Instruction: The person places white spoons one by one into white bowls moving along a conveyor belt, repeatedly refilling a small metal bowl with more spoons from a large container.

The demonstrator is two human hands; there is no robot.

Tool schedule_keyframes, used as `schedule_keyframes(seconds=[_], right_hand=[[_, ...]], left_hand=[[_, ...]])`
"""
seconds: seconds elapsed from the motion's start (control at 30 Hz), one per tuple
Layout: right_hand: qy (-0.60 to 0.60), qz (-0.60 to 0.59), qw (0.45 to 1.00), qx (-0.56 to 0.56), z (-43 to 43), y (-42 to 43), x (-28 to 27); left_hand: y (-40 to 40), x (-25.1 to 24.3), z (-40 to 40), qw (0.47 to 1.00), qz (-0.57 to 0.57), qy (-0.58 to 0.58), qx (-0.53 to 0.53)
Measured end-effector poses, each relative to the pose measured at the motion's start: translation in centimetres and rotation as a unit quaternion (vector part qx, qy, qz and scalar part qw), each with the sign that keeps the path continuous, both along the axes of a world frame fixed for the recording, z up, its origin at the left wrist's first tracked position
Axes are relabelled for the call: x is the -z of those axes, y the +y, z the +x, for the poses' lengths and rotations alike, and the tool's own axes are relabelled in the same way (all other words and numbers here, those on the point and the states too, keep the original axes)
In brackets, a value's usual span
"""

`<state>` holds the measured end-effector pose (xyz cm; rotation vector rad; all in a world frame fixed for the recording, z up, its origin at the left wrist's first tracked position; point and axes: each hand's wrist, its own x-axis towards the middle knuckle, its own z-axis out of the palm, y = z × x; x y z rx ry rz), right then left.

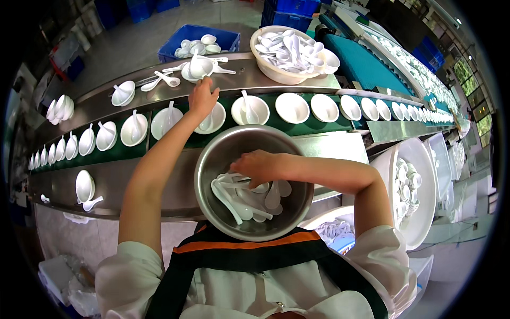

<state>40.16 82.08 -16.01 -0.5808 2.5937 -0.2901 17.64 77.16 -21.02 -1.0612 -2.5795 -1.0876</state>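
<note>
My left hand point(204, 96) reaches over the conveyor to the steel ledge, its fingertips at the rim of a white bowl point(192, 75) that holds a smaller bowl and a spoon; whether it grips anything is unclear. Spoons lie around that bowl. My right hand point(257, 166) is down inside a round steel basin point(255, 131), over a heap of white spoons point(235, 199); its fingertips partly hide among them, so its hold cannot be told. White bowls stand in a row on the green belt point(235, 137). Those from the middle leftward hold a spoon each, such as this bowl point(261, 115).
A cream tub point(279, 75) heaped with spoons stands on the ledge, with a blue crate point(229, 42) of bowls behind it. At right are a teal conveyor point(358, 63) and a large white bin point(426, 199) with stacked ware. A bowl point(84, 187) and spoon sit at the near left.
</note>
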Motion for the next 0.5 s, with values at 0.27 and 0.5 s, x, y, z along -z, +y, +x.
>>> schedule_keyframes(seconds=[0.27, 0.5], right_hand=[[-0.08, -0.228, 0.961, 0.131, -0.1, 4.3, -5.7], [0.147, -0.049, 0.901, 0.405, -8.1, 14.1, -1.5]], left_hand=[[-4.3, -4.3, 2.1, 0.979, 0.109, -0.07, 0.16], [-3.9, -6.4, 5.6, 0.964, 0.135, -0.085, 0.213]])
